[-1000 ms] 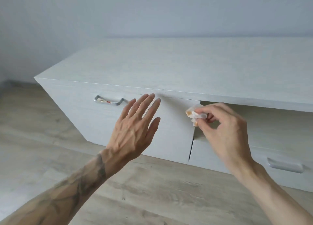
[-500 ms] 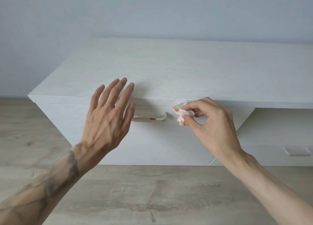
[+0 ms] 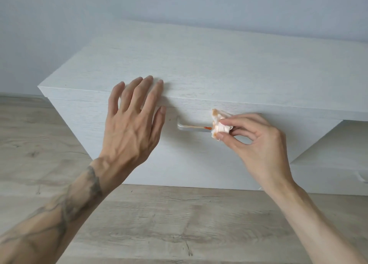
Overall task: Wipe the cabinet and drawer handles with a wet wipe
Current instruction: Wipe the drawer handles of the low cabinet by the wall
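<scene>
The right hand [image 3: 256,144] pinches a crumpled, orange-stained wipe [image 3: 219,127] against the right end of one flat metal handle [image 3: 192,128], now touching it. The left hand [image 3: 132,124], open with fingers spread, has come to the pale woodgrain cabinet [image 3: 199,68] edge, left of the handle.

**Cabinet on the floor**

I see 1 pale wood-grain cabinet [image 3: 219,64] standing directly on the light plank floor [image 3: 159,224], against the far wall. My left hand's fingertips [image 3: 148,80] reach over its near top edge.
</scene>
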Tool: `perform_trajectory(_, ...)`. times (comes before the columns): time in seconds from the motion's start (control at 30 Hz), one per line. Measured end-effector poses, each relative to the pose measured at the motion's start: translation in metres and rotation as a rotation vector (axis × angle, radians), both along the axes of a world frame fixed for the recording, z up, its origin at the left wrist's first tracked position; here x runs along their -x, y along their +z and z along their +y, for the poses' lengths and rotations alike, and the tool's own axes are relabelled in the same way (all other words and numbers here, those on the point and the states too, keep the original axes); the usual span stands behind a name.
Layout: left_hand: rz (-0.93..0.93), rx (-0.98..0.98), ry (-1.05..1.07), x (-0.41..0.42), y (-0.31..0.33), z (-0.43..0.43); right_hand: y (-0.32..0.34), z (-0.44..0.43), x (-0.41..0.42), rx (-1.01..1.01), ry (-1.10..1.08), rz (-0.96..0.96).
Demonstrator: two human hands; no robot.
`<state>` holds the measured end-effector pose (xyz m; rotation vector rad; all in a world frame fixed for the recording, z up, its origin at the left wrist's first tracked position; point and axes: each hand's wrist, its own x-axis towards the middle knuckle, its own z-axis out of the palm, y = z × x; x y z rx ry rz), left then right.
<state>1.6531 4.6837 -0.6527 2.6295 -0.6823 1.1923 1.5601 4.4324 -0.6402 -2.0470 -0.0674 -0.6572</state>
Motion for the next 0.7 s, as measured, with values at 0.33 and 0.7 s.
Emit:
perform_trajectory(0.33,-0.126,-0.011,-0.005,-0.013,-0.012,0.007,-0.011,0.025,-0.010,0.322,-0.024,-0.209)
perform_trajectory(0.7,-0.320,0.005,0.001,-0.040,-0.033,0.013,-0.021,0.023,-0.008,0.335,-0.105,-0.246)
